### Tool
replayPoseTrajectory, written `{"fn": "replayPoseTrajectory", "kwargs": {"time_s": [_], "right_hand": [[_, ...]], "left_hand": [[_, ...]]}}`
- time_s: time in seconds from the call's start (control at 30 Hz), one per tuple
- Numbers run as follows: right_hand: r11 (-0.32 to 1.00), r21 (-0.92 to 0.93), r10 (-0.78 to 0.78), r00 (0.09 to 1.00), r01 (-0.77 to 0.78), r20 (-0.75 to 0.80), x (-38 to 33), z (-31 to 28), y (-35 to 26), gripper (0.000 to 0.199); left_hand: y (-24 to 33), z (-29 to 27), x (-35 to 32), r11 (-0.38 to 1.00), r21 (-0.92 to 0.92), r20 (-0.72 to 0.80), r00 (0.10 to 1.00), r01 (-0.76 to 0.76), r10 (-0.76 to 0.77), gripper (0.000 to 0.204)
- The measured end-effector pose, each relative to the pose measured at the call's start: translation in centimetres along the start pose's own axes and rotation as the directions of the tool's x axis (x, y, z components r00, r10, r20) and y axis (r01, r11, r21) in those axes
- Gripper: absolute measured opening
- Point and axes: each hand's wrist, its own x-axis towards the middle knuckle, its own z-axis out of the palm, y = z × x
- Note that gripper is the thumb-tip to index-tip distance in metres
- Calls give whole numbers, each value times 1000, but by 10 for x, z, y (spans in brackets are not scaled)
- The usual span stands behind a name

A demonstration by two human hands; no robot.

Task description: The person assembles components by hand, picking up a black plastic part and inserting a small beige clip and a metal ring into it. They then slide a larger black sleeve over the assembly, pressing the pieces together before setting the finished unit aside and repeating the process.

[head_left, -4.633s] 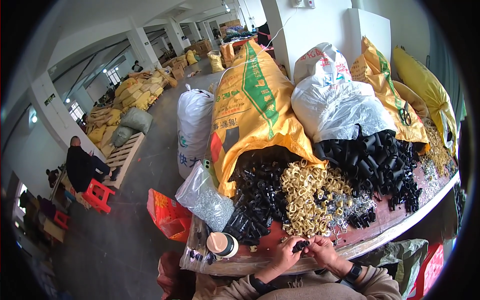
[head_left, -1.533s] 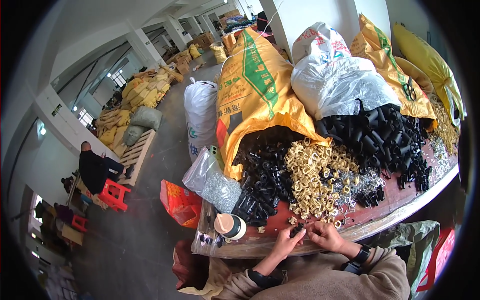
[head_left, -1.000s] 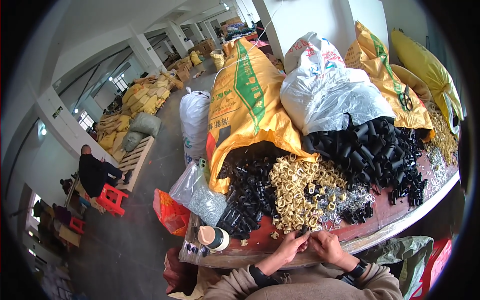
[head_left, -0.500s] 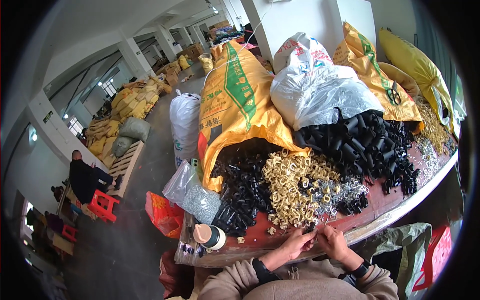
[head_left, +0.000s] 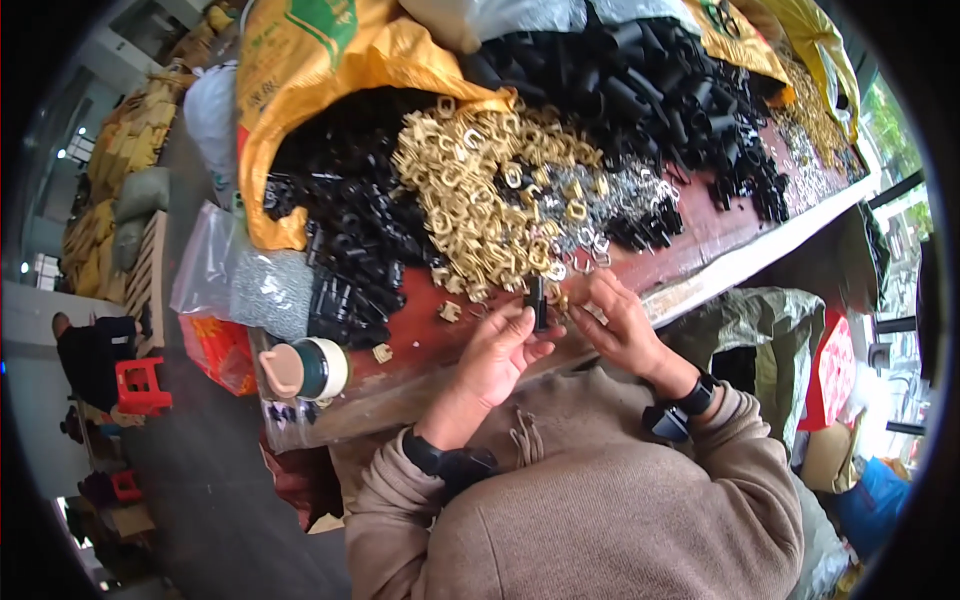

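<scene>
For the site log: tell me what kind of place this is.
Most likely a small-parts assembly workshop inside a warehouse. Heaps of brass-coloured fittings and black plastic parts spill from sacks onto a red workbench, with more filled sacks stacked on the floor behind.

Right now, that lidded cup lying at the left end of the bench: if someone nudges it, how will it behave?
The cup lies on its side, so its round body would probably roll. It sits close to the bench front edge, so a roll could carry it off. The tan lid looks closed, so it may not spill; I cannot tell how full it is.
</scene>
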Motion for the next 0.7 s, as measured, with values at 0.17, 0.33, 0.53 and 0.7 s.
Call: {"fn": "replayPoseTrajectory", "kwargs": {"time_s": [0.17,0.33,0.53,0.7], "right_hand": [[951,-188,-246,969,246,23,-6,4,-3,15],[902,-274,-344,939,332,6,-13,11,-4,18],[908,-284,-282,950,309,132,-14,6,-11,19],[950,-206,-185,953,236,238,-10,-1,-16,15]], "left_hand": [[-7,2,-5,998,64,-5,1000,22,-22,29],[-17,6,-10,988,157,-41,999,10,-4,32],[-19,8,-16,965,256,-50,998,56,-44,31],[-15,7,-18,938,324,-9,991,127,-132,32]]}}
